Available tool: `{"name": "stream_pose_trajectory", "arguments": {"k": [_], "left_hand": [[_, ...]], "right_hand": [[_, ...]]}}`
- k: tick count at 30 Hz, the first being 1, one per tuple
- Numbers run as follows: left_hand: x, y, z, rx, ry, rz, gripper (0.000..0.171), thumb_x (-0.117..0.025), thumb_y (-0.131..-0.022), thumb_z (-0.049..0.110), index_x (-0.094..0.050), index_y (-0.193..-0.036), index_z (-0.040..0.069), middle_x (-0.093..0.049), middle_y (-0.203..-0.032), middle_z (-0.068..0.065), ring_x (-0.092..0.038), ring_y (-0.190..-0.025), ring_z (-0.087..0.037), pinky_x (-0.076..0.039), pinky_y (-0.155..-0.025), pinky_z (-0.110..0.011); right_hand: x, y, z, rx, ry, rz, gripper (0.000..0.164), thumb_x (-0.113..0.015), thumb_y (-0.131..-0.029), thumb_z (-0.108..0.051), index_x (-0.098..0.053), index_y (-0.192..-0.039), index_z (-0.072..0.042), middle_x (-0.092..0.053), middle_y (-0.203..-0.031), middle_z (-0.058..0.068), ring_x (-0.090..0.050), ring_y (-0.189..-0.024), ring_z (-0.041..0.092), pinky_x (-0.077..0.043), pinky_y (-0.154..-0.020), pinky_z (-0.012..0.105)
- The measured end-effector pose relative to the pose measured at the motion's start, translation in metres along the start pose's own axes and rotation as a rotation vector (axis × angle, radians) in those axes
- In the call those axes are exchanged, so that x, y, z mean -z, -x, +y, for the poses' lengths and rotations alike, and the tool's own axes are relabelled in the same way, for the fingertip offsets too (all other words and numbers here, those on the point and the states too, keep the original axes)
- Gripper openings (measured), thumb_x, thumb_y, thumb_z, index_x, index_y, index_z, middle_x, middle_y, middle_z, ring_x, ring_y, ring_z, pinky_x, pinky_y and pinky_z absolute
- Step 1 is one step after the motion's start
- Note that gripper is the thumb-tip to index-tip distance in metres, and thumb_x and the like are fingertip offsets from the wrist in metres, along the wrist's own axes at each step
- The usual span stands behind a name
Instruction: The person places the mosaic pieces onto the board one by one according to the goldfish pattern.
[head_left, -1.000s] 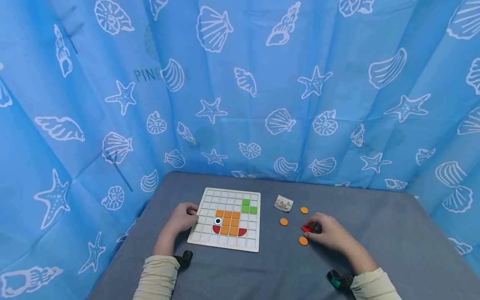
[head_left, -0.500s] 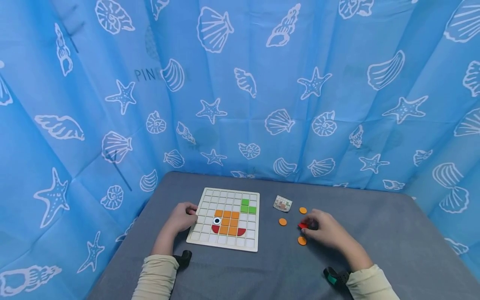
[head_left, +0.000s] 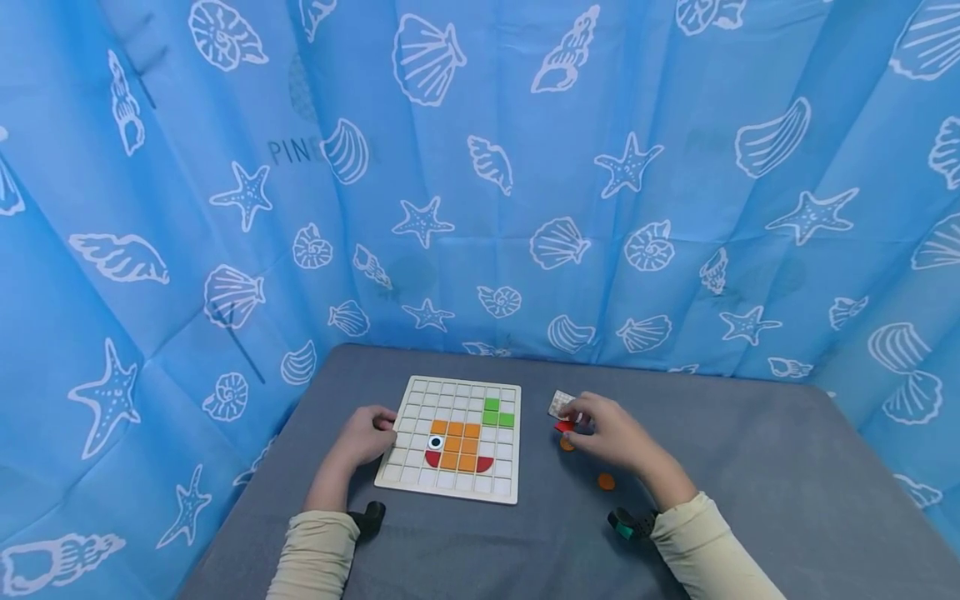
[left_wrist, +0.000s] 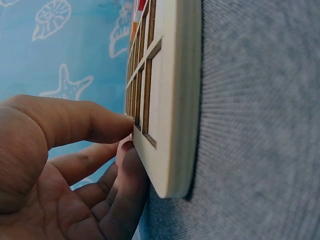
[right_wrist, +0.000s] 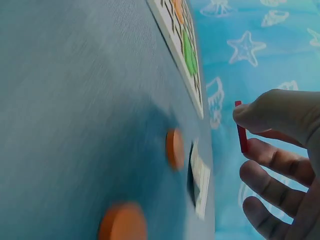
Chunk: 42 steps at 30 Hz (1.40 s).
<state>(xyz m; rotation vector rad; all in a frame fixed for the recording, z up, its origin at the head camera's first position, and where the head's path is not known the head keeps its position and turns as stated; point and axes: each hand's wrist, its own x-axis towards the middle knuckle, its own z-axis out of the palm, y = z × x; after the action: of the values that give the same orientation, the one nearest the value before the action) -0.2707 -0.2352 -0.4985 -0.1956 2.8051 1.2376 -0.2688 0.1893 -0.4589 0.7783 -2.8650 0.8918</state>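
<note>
My left hand [head_left: 366, 433] holds the left edge of a pale wooden grid board [head_left: 442, 494]; in the left wrist view the thumb lies on the frame [left_wrist: 172, 115] and the fingers are at its side. Orange square tiles [head_left: 452, 445], green tiles [head_left: 491, 405], an eye tile [head_left: 435, 442] and two dark red curved tiles [head_left: 485, 464] sit in the grid. Raised above the cloth, my right hand [head_left: 611, 433] pinches a thin red tile [right_wrist: 243, 140] between thumb and index finger. Below it lie a small pattern card [head_left: 558, 403] and an orange disc [head_left: 567, 445].
Another orange disc [head_left: 606, 482] lies nearer the front; a third is hidden in the head view. Grey cloth [head_left: 495, 550] covers the table. A blue shell-print curtain [head_left: 480, 208] hangs behind it and along the sides.
My right hand has moved left and away from the front with the red tile, from among the orange discs to above the card. The left hand and the board have stayed put.
</note>
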Motion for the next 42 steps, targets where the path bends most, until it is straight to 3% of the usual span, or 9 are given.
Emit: {"name": "stream_pose_trajectory", "arguments": {"k": [12,20,26,33,42], "left_hand": [[0.0,0.001,0.002,0.001,0.017,-0.007,0.039,-0.064,-0.087,0.006,-0.071,-0.124,-0.002,-0.066,-0.102,-0.012,-0.06,-0.088,-0.023,-0.048,-0.073,-0.034],[0.002,0.004,0.0,-0.009,0.037,-0.019,0.039,-0.063,-0.087,0.005,-0.07,-0.124,-0.002,-0.066,-0.101,-0.012,-0.059,-0.088,-0.023,-0.047,-0.072,-0.034],[0.001,0.004,0.002,-0.012,0.03,-0.016,0.038,-0.065,-0.088,0.005,-0.071,-0.125,-0.002,-0.066,-0.102,-0.012,-0.059,-0.087,-0.023,-0.048,-0.071,-0.034],[0.001,0.003,0.001,-0.006,0.041,-0.017,0.038,-0.064,-0.087,0.005,-0.07,-0.124,-0.002,-0.066,-0.102,-0.012,-0.059,-0.088,-0.023,-0.048,-0.072,-0.034],[0.003,0.003,0.003,-0.008,0.032,-0.013,0.036,-0.065,-0.089,0.006,-0.07,-0.124,-0.002,-0.066,-0.102,-0.011,-0.059,-0.089,-0.023,-0.048,-0.074,-0.034]], "right_hand": [[-0.034,-0.056,-0.035,0.087,-0.009,-0.064,0.021,-0.078,-0.093,-0.014,-0.08,-0.114,-0.008,-0.069,-0.103,0.004,-0.063,-0.085,0.021,-0.05,-0.07,0.028],[-0.066,-0.095,-0.057,0.101,-0.048,-0.129,0.021,-0.078,-0.096,-0.018,-0.08,-0.115,-0.01,-0.07,-0.109,0.006,-0.066,-0.095,0.023,-0.055,-0.082,0.038],[-0.088,-0.12,-0.072,0.11,-0.04,-0.171,0.019,-0.077,-0.098,-0.021,-0.08,-0.114,-0.012,-0.07,-0.111,0.003,-0.063,-0.094,0.017,-0.054,-0.085,0.037],[-0.1,-0.138,-0.087,0.129,-0.014,-0.209,0.018,-0.076,-0.097,-0.02,-0.08,-0.113,-0.011,-0.07,-0.111,0.004,-0.06,-0.093,0.017,-0.053,-0.087,0.036],[-0.107,-0.145,-0.094,0.099,-0.032,-0.282,0.013,-0.074,-0.097,-0.012,-0.081,-0.107,-0.011,-0.069,-0.11,0.006,-0.059,-0.091,0.016,-0.053,-0.085,0.033]]}}
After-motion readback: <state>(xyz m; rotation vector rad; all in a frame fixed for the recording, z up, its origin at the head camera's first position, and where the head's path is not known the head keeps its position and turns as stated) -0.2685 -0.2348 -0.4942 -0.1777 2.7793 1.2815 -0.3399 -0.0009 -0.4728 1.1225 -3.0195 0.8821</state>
